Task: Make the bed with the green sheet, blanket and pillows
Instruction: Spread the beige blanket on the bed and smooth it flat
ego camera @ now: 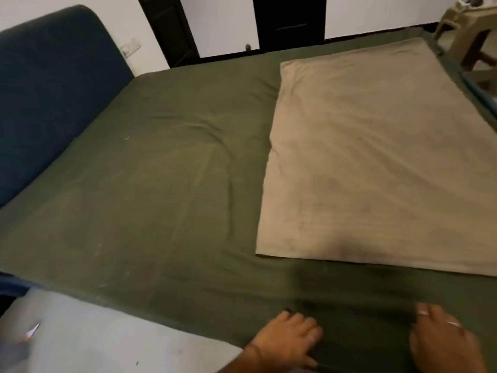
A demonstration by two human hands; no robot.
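Note:
A dark green sheet (161,184) covers the whole mattress, with a few creases near the middle. A folded beige blanket (371,162) lies flat on the right half of the bed. My left hand (287,340) rests at the near edge of the sheet, fingers bent down onto the fabric. My right hand (443,337) lies a little to the right of it on the same edge, fingers spread, rings on two fingers. I cannot tell whether either hand pinches the cloth. No pillows are in view.
A blue padded headboard (48,90) stands at the left end of the bed. A tan plastic stool (468,33) stands beyond the far right corner. Grey floor (94,340) shows at the lower left. Dark door panels (290,20) line the far white wall.

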